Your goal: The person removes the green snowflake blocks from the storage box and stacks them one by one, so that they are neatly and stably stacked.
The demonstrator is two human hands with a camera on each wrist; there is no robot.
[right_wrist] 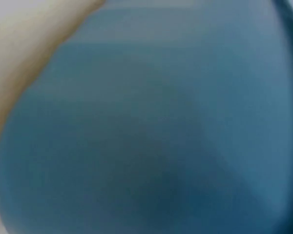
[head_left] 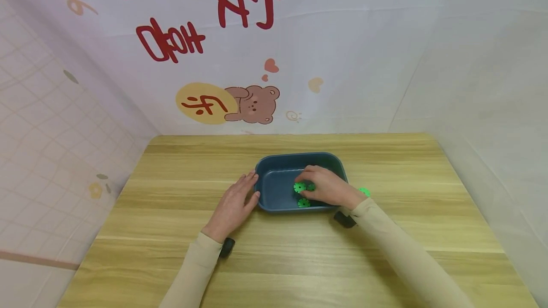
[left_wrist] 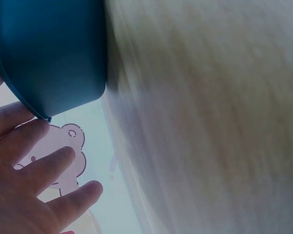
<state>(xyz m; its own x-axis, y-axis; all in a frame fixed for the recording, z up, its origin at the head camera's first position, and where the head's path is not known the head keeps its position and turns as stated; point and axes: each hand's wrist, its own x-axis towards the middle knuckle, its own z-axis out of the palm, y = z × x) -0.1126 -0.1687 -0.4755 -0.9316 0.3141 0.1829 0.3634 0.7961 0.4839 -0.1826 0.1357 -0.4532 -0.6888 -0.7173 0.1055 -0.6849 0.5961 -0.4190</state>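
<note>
A blue rectangular tray (head_left: 274, 175) stands on the wooden table. At its left end my left hand (head_left: 233, 206) has its fingers spread and nearly straight, the fingertips on the rim. In the left wrist view, the fingers (left_wrist: 34, 141) lie along the edge of the tray (left_wrist: 53, 53). My right hand (head_left: 327, 185) reaches down inside the tray. Its thumb and index finger pinch a green notched snowflake disc (head_left: 299, 187). Another green disc (head_left: 304, 202) lies just below it, and one more (head_left: 311, 187) is partly hidden under the hand.
Right of the tray, a green disc (head_left: 364, 192) lies on the table (head_left: 282, 260), close behind the right wrist. A white cloth with printed letters and a bear (head_left: 257, 103) hangs along the back. The tray's blurred blue wall (right_wrist: 151, 122) fills most of the right wrist view.
</note>
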